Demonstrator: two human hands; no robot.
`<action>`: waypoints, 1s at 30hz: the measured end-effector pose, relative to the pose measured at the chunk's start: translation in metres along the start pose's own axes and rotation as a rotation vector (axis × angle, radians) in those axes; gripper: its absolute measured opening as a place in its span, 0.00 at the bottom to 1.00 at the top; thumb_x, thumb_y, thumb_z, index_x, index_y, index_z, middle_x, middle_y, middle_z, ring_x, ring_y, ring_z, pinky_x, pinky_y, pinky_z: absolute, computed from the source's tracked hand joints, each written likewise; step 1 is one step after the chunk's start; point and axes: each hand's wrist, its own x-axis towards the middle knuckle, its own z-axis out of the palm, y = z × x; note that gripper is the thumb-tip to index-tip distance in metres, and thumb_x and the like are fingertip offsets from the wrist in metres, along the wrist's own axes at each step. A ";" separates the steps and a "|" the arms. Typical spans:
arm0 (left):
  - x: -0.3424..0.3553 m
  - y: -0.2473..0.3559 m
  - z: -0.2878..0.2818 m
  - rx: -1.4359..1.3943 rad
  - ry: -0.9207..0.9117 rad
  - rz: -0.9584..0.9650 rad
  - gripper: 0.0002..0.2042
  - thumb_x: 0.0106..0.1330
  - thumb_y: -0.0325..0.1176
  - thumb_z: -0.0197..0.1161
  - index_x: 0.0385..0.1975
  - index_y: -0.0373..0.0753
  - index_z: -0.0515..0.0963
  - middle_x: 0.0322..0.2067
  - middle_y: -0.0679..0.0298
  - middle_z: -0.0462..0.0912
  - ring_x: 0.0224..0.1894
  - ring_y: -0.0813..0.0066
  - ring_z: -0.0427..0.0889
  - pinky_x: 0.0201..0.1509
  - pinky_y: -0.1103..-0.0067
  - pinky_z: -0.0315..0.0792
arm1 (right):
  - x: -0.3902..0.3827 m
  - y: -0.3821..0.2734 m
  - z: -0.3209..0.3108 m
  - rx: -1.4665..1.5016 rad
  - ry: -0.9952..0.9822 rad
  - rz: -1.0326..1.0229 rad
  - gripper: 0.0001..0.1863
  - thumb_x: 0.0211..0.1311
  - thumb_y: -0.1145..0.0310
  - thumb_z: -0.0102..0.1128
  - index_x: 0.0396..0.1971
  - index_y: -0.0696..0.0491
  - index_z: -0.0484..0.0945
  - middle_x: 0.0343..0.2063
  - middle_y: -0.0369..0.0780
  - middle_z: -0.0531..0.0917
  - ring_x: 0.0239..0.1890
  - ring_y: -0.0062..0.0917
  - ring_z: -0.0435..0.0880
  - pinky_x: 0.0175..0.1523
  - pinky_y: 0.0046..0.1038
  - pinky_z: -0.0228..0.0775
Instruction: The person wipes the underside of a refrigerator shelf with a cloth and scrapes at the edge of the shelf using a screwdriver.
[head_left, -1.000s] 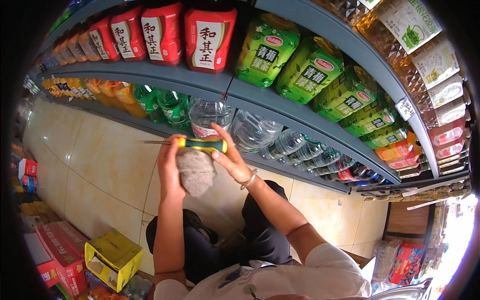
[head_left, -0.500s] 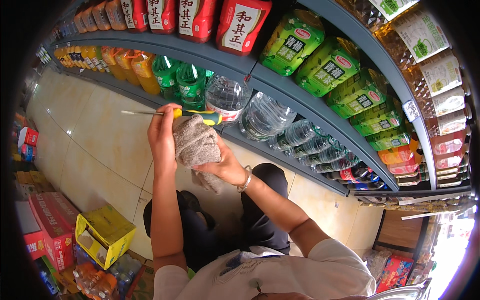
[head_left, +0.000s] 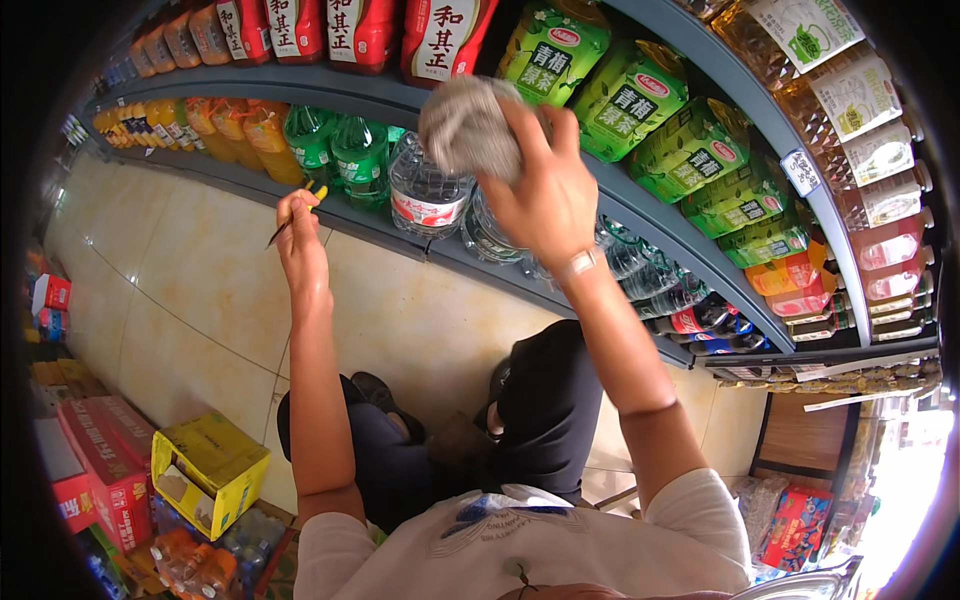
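Observation:
My left hand [head_left: 300, 245], left of centre below the lower shelf, is closed on a yellow-handled screwdriver [head_left: 319, 195], whose thin shaft points down to the left. My right hand [head_left: 545, 200] grips a bunched grey-brown cloth [head_left: 458, 125], blurred by movement, up at the middle shelf's front edge [head_left: 380, 95]. Behind the cloth are red drink bottles [head_left: 440, 35] and green bottles [head_left: 550, 55]. Under it sit large clear water bottles [head_left: 425, 200] on the lower shelf, partly hidden by my right hand and arm.
Cartons [head_left: 110, 470], an open yellow box [head_left: 210, 460] and packs of bottles [head_left: 200, 560] sit at lower left. My bent legs [head_left: 540, 410] are over the tiled floor [head_left: 180, 270]. Rows of bottles [head_left: 880, 200] line the upper shelf at right; a wooden panel [head_left: 800, 440] stands at lower right.
My hands have moved apart. My right hand has lifted the cloth up and rightward to the shelf edge; my left hand has moved slightly left, keeping the screwdriver.

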 end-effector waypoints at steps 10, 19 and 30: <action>-0.007 -0.007 0.014 -0.006 -0.157 -0.148 0.13 0.75 0.46 0.42 0.37 0.47 0.72 0.42 0.70 0.72 0.42 0.79 0.68 0.54 0.78 0.65 | 0.030 0.050 -0.009 -0.425 -0.558 0.215 0.24 0.53 0.51 0.56 0.46 0.49 0.79 0.43 0.47 0.80 0.43 0.45 0.82 0.48 0.41 0.75; -0.022 0.001 0.036 -0.017 -0.295 -0.016 0.15 0.75 0.41 0.42 0.32 0.41 0.72 0.25 0.74 0.64 0.29 0.84 0.58 0.33 0.84 0.56 | -0.018 0.134 -0.190 -0.695 -1.147 0.283 0.24 0.41 0.54 0.65 0.43 0.40 0.82 0.37 0.42 0.84 0.39 0.39 0.83 0.44 0.37 0.75; -0.020 -0.014 0.040 -0.011 -0.419 -0.092 0.13 0.75 0.45 0.42 0.38 0.46 0.72 0.40 0.74 0.72 0.41 0.80 0.65 0.55 0.77 0.60 | 0.045 0.040 0.046 -0.455 -0.302 0.004 0.29 0.49 0.69 0.60 0.56 0.46 0.71 0.40 0.47 0.76 0.36 0.39 0.82 0.34 0.34 0.77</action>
